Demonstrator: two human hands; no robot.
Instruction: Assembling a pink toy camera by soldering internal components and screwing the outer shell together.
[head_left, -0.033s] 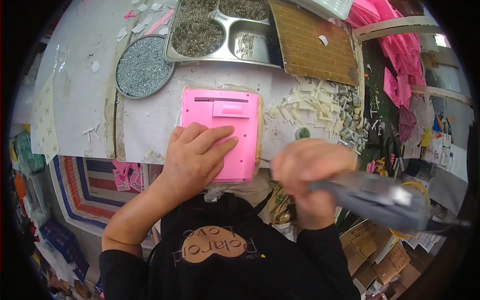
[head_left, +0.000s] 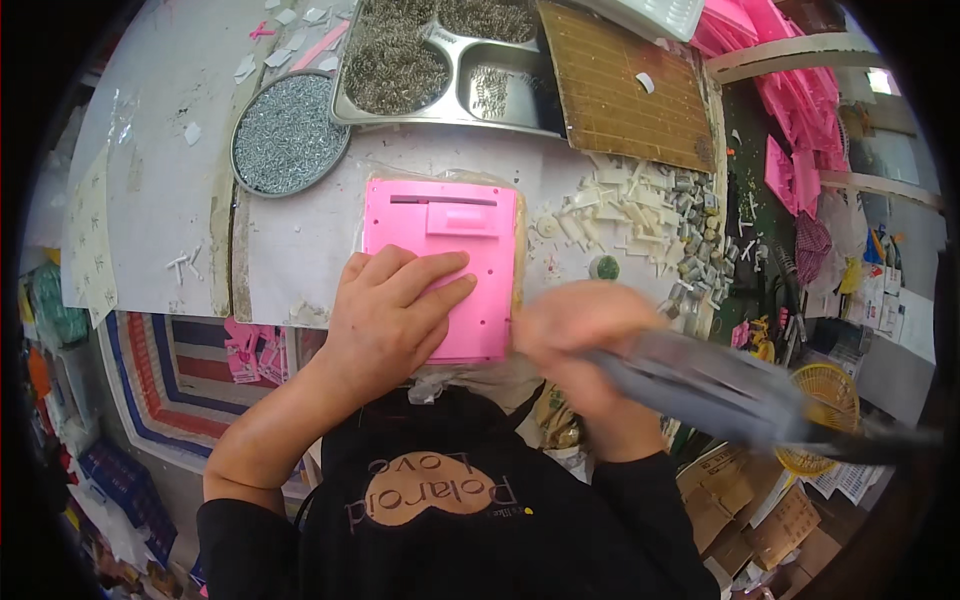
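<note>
A flat pink plastic case (head_left: pixel 463 285) with small holes near its edges rests on a padded, plastic-wrapped surface (head_left: pixel 519 240) at the table's front. My left hand (head_left: pixel 392 305) lies across its left half, fingers stretched out and pressing on it. At the case's lower right edge is my right hand (head_left: pixel 590 350), smeared by motion. Its fingers wrap round a grey electric screwdriver (head_left: pixel 700 388) with a black cord trailing right. The screwdriver's tip is hidden by the hand, so whether it touches the case cannot be told.
Behind the case stand a round dish of silver screws (head_left: pixel 290 132) and a metal compartment tray (head_left: pixel 455 115) of small springs. A brown board (head_left: pixel 632 90) leans over the tray's right side. White plastic parts (head_left: pixel 630 205) and small motors (head_left: pixel 700 240) lie to the right.
My right hand has moved left with the electric screwdriver, closer to the pink case's right edge. My left hand and the case stay in place.
</note>
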